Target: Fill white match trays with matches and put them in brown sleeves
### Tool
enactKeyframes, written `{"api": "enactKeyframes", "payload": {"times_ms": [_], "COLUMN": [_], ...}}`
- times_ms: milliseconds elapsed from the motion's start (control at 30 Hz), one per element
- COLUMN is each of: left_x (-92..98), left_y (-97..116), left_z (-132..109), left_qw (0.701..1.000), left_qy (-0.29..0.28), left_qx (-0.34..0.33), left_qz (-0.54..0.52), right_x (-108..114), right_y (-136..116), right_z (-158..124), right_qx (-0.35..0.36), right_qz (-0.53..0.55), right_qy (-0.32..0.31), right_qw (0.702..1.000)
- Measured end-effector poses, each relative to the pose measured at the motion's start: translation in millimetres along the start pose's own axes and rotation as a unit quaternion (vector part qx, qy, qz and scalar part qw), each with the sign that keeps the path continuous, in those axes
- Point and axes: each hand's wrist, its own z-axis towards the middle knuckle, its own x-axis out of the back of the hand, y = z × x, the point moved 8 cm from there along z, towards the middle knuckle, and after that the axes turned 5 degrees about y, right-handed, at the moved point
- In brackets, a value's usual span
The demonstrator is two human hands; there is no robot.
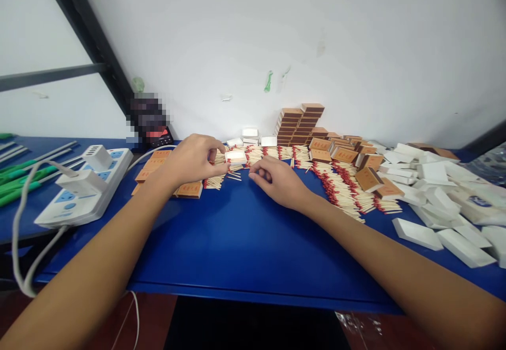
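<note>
My left hand has its thumb and index finger at the left end of a small white matchbox tray, gripping it just above the rows of matches. My right hand is to the right of the tray with its fingers curled and the thumb close to the index finger; anything between them is too small to make out. Red-tipped matches lie in bundles behind both hands. A few loose matches rest on the blue table below the tray.
Orange matchboxes lie by my left forearm. More are stacked against the wall, and others lie on matches at right. White trays are heaped far right. A power strip with cables and green-handled tools are at left.
</note>
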Motion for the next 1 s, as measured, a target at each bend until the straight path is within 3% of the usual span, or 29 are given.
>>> {"api": "enactKeyframes", "payload": {"times_ms": [433, 633, 833, 933, 1000], "left_x": [-6.8, -13.2, -28.3, -30.2, -29.7], "left_y": [-4, 0, 12, 23, 32], "left_z": [-1, -2, -4, -6, -8], "left_qw": [1.000, 0.999, 0.997, 0.997, 0.995], "left_qy": [-0.006, -0.032, -0.063, -0.062, -0.060], "left_qx": [0.024, 0.011, -0.029, -0.055, -0.070], "left_qz": [0.017, 0.026, 0.014, -0.010, -0.033], "right_x": [-34, -9, 33, 36, 27], "right_y": [-13, -1, 3, -6, -10], "right_z": [20, 1, -4, 0, -1], "right_qx": [-0.027, -0.045, -0.008, 0.011, 0.009], "right_qz": [-0.070, -0.121, -0.106, -0.113, -0.118], "right_qy": [-0.087, -0.128, -0.071, -0.037, -0.049], "right_qw": [0.993, 0.983, 0.992, 0.993, 0.992]}}
